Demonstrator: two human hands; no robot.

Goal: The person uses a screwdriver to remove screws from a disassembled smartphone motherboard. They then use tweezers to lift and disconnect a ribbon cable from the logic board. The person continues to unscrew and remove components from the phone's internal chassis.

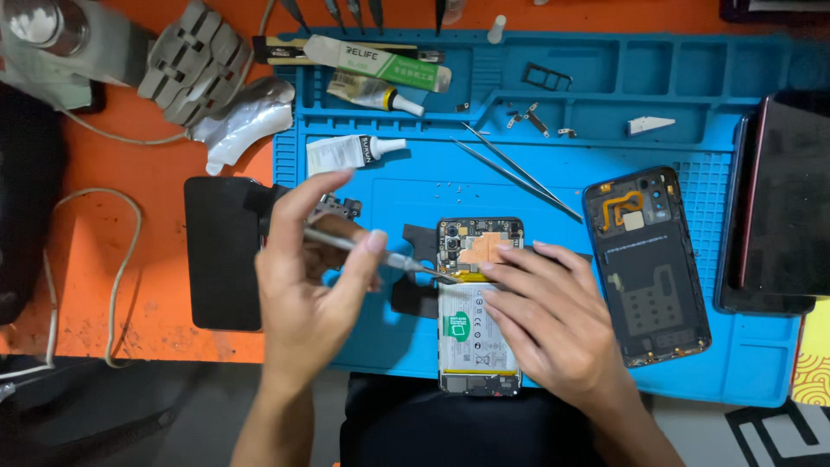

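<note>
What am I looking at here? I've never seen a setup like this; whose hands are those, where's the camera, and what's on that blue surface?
There is no machine: a person works with bare hands, filmed by one camera worn on the head, looking down. The left hand holds a thin metal tool in a pinch grip, its tip at the top edge of the battery in an opened smartphone. The right hand rests on the phone, steadying it. Everything lies on a blue repair mat over an orange table. To the right lies the phone's removed back cover; above are tweezers, glue tubes and small loose parts.
</note>
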